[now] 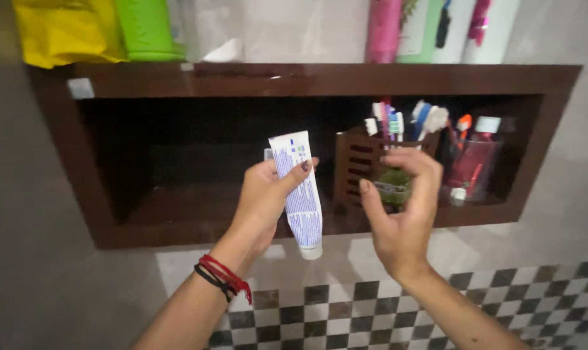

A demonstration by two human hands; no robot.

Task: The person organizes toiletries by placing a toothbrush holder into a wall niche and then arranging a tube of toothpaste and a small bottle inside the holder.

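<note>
— Both forearms enter from the bottom edge of our view. Status of the left hand (264,198)?

— We record red and black threads (221,277) on that wrist. The left hand is clamped on a white toothpaste tube (298,188), thumb across the front, fingers behind. The tube hangs cap down, its cap (311,251) below the front lip of the wooden wall shelf (320,80).

— And the right hand (403,207)?

— We see it just beside the tube, not touching it. Its fingers are curled and pinch a small dark green object (393,188); we cannot tell what that object is.

— Where do both hands sit relative to the shelf?

— We place them in front of the open recess, near its lower edge, the right hand towards the right half.

— Contents of the recess?

— A slatted wooden holder (359,170) with toothbrushes (390,120) stands right of centre. A clear cup (472,167) with a red tube stands at the right end.

— On the top edge?

— We note a yellow bag (63,29) at the left corner, a green bottle (148,29) beside it, and a pink bottle (383,29) towards the right. Checkered tiles (372,311) cover the wall below.
</note>
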